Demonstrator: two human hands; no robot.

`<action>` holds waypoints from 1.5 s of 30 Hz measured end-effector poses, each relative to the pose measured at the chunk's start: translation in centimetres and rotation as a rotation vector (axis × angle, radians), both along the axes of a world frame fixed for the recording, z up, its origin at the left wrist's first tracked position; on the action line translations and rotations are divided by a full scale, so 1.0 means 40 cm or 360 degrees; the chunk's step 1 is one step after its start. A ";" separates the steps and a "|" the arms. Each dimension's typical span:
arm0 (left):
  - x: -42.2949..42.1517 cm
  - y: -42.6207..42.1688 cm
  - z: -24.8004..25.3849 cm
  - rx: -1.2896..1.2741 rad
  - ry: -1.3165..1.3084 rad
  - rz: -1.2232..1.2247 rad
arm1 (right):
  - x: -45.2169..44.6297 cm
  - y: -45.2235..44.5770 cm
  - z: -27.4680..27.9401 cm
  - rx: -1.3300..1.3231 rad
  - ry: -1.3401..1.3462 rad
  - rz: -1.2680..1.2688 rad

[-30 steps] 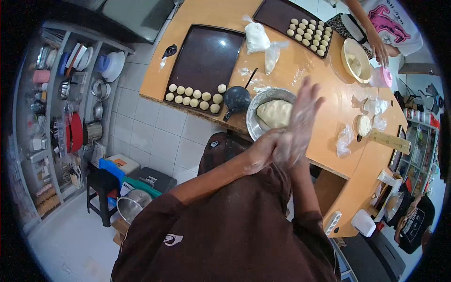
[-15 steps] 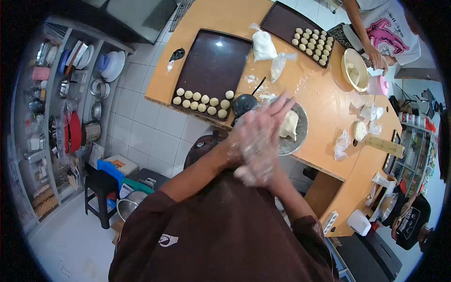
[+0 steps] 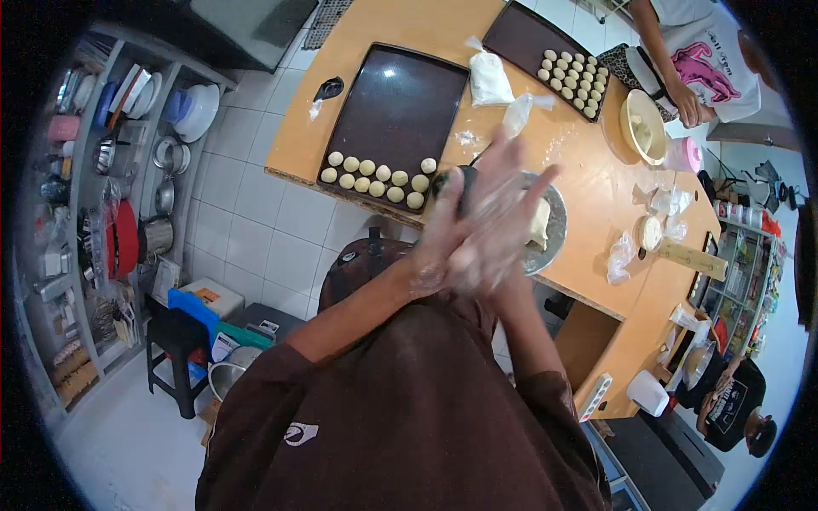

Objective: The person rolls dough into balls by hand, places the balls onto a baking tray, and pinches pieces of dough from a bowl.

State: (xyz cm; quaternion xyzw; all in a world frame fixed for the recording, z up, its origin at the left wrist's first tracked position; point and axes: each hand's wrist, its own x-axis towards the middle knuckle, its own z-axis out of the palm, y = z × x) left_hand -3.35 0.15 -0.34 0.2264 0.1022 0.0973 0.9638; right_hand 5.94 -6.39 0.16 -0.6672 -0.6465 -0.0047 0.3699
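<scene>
My left hand (image 3: pixel 435 242) and my right hand (image 3: pixel 492 240) press palm to palm in front of my chest, fingers stretched out and dusted white. Both are blurred, and what lies between the palms, if anything, is hidden. Just behind them, a metal bowl (image 3: pixel 555 223) at the table edge holds pale dough (image 3: pixel 540 225), partly covered by my right fingers. A dark round object (image 3: pixel 442 182) is mostly hidden behind my left hand. On the left, a dark baking tray (image 3: pixel 396 94) carries two rows of small dough balls (image 3: pixel 383 173) along its near edge.
A second tray (image 3: pixel 521 32) with dough balls stands at the back. Near it are a white bag (image 3: pixel 489 80) and a yellow bowl (image 3: pixel 630 140). A co-worker (image 3: pixel 711 64) stands at the far right. Shelves (image 3: pixel 141 183) line the left wall.
My hands have moved left from in front of the bowl and keep rubbing together, their fingers shifting. The view has shifted slightly. The co-worker's hands have moved a little.
</scene>
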 end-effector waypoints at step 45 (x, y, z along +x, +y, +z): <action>-0.087 0.205 -0.027 -0.0327 0.0083 -0.0245 | -0.055 0.185 -0.082 -0.0109 0.0631 -0.0447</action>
